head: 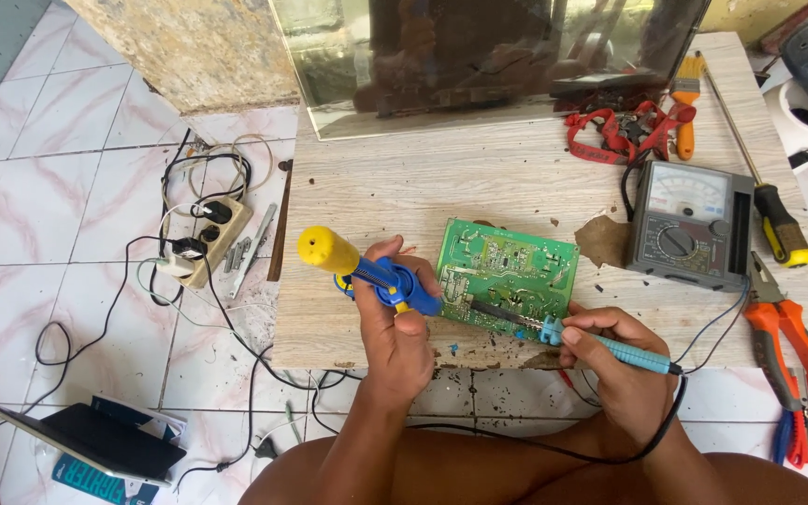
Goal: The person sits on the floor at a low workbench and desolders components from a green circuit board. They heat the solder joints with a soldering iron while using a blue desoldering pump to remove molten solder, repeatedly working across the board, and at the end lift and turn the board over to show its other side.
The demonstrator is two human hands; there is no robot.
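A green circuit board (509,271) lies solder side up near the front edge of a low wooden board (479,187). My left hand (395,323) grips a blue desoldering pump with a yellow plunger (357,266), its tip at the circuit board's left edge. My right hand (614,360) holds a light blue soldering iron (600,344) like a pen, its dark tip resting on the circuit board's lower part. The iron's black cord runs back past my right wrist.
A grey analog multimeter (689,224) sits right of the circuit board. Orange pliers (792,346), a yellow-handled screwdriver (778,220), a paintbrush (686,103) and red leads (624,131) lie at the right. A power strip (209,238) with cables rests on the tiled floor.
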